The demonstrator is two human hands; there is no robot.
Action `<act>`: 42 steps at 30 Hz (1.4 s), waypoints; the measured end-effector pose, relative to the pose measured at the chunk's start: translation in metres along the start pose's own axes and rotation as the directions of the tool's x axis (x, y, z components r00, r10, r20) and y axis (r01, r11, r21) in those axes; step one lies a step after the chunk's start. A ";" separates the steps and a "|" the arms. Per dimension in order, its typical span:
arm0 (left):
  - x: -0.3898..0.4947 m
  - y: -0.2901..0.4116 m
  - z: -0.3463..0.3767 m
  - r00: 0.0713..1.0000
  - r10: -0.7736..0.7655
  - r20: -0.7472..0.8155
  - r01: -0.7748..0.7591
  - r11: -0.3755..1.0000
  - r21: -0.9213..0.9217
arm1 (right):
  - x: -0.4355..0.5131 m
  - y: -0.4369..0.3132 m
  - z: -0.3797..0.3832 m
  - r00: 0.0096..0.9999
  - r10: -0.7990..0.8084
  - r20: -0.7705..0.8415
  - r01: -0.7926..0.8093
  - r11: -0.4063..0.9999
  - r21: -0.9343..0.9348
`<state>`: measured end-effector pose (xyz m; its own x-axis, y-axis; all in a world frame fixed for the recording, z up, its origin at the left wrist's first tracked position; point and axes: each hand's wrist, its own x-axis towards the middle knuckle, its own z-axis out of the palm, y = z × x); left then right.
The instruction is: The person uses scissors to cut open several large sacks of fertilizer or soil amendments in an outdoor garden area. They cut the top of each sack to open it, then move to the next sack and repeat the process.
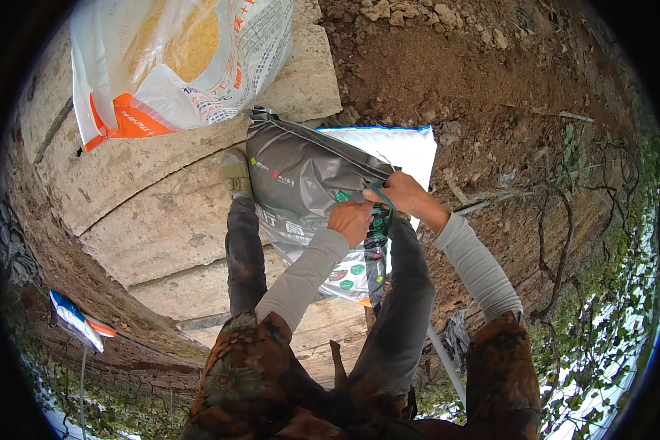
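A dark grey-brown plastic sack (pixel 302 165) bearing writing and small logos lies between my legs, full-looking and wrinkled. My left hand (pixel 352 220) is curled closed against its right part, fingertips pinching near the edge. Just beside it, my right hand (pixel 410 195) grips that same edge, near the sack's corner. A narrow green strip (pixel 384 197) curves by my right thumb; whether it is a cord or a tool handle, I cannot tell. Both hands nearly touch, and their fingers partly hide what is between them. Beneath the sack shows a white sheet or bag (pixel 412 148) with a blue edge.
A white and orange plastic sack (pixel 220 82) with yellow granular contents stands at upper left on concrete slabs (pixel 159 220). Bare brown soil (pixel 445 71) borders the slabs. A blue and white bag (pixel 74 316) lies at lower left. Dry vines (pixel 566 231) hang at right.
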<state>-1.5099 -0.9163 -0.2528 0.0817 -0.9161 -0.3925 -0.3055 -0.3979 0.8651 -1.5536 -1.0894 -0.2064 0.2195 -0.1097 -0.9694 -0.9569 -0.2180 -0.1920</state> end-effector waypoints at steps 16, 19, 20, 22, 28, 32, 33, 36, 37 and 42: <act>0.027 -0.002 -0.027 0.974 -0.121 0.192 0.060 0.953 0.296 | 0.022 -0.093 -0.042 0.960 -0.271 0.075 0.228 0.907 0.353; 0.033 -0.004 -0.032 0.968 -0.179 0.174 0.098 0.913 0.395 | -0.001 -0.069 -0.040 0.944 -0.256 0.207 0.181 0.928 0.326; 0.032 -0.006 -0.033 0.982 -0.156 0.111 0.096 0.903 0.419 | -0.004 -0.062 -0.035 0.956 -0.174 0.237 0.107 0.957 0.270; 0.028 -0.011 -0.032 0.991 -0.123 0.045 0.089 0.881 0.464 | -0.010 -0.046 -0.030 0.951 -0.097 0.293 0.029 0.973 0.227; 0.023 -0.025 -0.021 1.000 -0.004 0.008 0.000 0.872 0.490 | -0.005 -0.019 -0.025 0.907 0.083 0.413 -0.165 0.972 0.167; 0.021 -0.030 -0.018 0.996 0.068 -0.063 -0.033 0.892 0.452 | 0.001 -0.020 -0.025 0.906 0.082 0.416 -0.187 0.958 0.218; 0.021 -0.030 -0.017 0.993 0.081 -0.084 -0.036 0.896 0.442 | 0.003 -0.021 -0.024 0.904 0.100 0.416 -0.207 0.953 0.221; 0.021 -0.029 -0.014 0.994 0.065 -0.090 -0.016 0.887 0.461 | 0.007 -0.026 -0.024 0.889 0.108 0.445 -0.231 0.944 0.233; 0.021 -0.028 -0.013 0.993 0.057 -0.107 -0.002 0.891 0.454 | 0.009 -0.027 -0.023 0.891 0.107 0.441 -0.230 0.944 0.235; 0.021 -0.023 -0.010 0.990 0.015 -0.139 0.045 0.905 0.423 | 0.020 -0.029 -0.017 0.926 0.116 0.359 -0.201 0.957 0.209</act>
<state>-1.4915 -0.9273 -0.2780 0.2077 -0.9201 -0.3320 -0.6740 -0.3806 0.6331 -1.5187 -1.1014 -0.2178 0.0236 0.2212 -0.9749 -0.9997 0.0159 -0.0206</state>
